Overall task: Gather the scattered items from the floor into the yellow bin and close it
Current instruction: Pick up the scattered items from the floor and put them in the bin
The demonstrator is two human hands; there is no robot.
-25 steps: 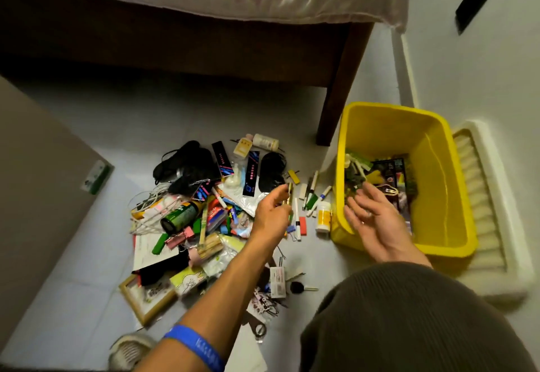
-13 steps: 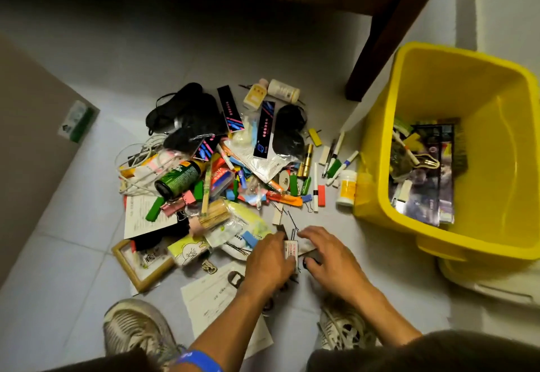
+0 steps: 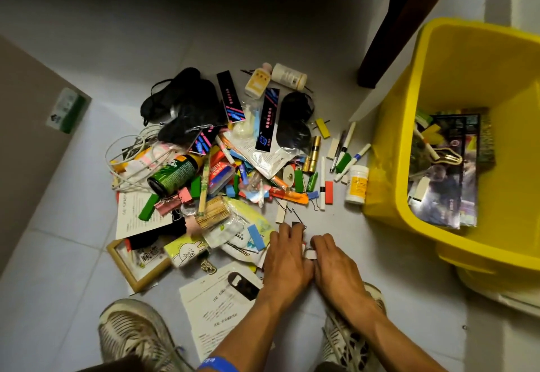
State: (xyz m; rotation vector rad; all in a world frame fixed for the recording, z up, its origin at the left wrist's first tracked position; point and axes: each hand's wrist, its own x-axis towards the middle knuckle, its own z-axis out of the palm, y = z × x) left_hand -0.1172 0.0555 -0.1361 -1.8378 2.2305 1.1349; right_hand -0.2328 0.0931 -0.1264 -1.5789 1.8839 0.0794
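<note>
The yellow bin [image 3: 455, 126] is seen open at the 3 o'clock side of the frame, standing on the tiled floor [image 3: 58, 225] beside a dark bed leg [image 3: 391, 29]. Dark printed packets [image 3: 450, 173] and small oddments are held in its bottom. No lid is shown on it.

The pile [image 3: 222, 167] is spread over the floor from the centre toward 9 o'clock, well apart from the bin's wall except for a white pill bottle [image 3: 355, 184], which stands just beside it. Black eye masks [image 3: 181, 105], a green can [image 3: 172, 174], a coil of white cable [image 3: 128, 161], markers [image 3: 347, 149], binder clips and coloured blocks are heaped together; a wooden frame [image 3: 137, 266] lies at the pile's 7 o'clock edge, with printed sheets [image 3: 216, 310] toward 6 o'clock.

Both hands are lowered to the floor at the pile's near edge, just below centre. The left hand [image 3: 287, 257] is laid palm down with fingers curled onto small items; whether anything is gripped cannot be told. The right hand [image 3: 333, 263] is pressed against it, fingers bent, and a small white tag [image 3: 310, 254] is pinched at its fingertips. A blue wristband [image 3: 216, 364] is worn on the left wrist. Two worn sneakers are planted at 6 o'clock, the left [image 3: 131, 330] and the right [image 3: 350, 339] partly hidden under the right forearm.
</note>
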